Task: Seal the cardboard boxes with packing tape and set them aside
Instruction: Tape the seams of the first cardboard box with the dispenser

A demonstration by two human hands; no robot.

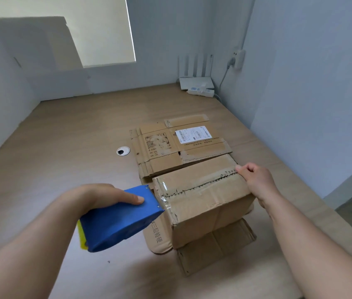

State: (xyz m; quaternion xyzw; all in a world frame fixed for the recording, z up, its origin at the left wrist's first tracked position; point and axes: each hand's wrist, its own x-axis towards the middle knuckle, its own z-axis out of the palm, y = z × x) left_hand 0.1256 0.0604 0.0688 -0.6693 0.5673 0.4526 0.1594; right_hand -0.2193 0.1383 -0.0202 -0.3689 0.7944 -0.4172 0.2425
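My left hand [97,196] has its fingers wrapped around the blue tape dispenser [119,221], its front edge touching the near left corner of the cardboard box [205,203], clear tape [164,194] bridging them. The box sits on the counter [63,147] atop flattened cartons [177,147]. My right hand [257,182] presses its curled fingers on the box's far right edge, at the seam's end.

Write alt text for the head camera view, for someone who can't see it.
A person's left hand holds a blue tape dispenser against the near-left edge of an upright cardboard box, while the right hand steadies its far end at the top seam. The box stands on flattened cardboard boxes lying on a wooden desk.
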